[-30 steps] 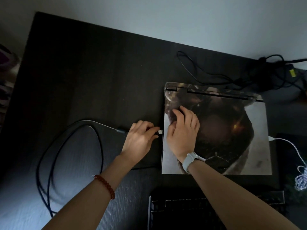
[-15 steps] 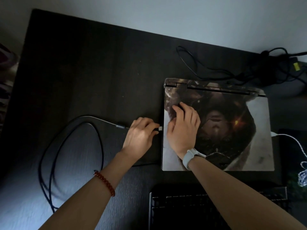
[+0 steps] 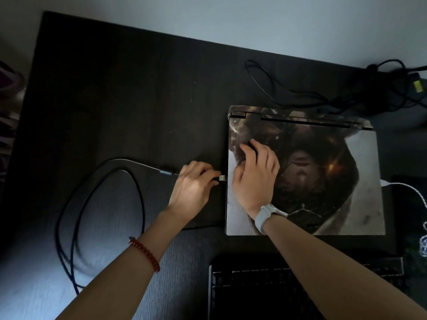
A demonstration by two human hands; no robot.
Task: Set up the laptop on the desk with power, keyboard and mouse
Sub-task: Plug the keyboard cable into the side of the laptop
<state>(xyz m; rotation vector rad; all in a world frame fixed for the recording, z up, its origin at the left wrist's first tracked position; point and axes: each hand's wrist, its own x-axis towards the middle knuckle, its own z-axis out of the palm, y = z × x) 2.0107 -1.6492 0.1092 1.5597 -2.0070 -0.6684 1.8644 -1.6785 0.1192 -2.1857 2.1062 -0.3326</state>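
Note:
A closed laptop (image 3: 335,181) with a printed picture on its lid lies on the dark desk (image 3: 127,88). My right hand (image 3: 254,179) rests flat on the lid's left part, fingers spread. My left hand (image 3: 194,188) pinches the metal USB plug (image 3: 222,178) of a black cable (image 3: 97,181), and the plug tip touches the laptop's left edge. The cable loops over the desk to the left. A black keyboard (image 3: 254,287) lies at the near edge, partly under my right forearm. A white braided cable (image 3: 404,188) is plugged into the laptop's right side.
A tangle of black power cables with an adapter (image 3: 379,88) lies behind the laptop at the back right. A dark mat (image 3: 409,204) sits to the right of the laptop. The wall runs behind the desk.
My left hand has carried the USB plug a little to the right, from a small gap to touching the laptop's left edge. My right hand stays on the lid.

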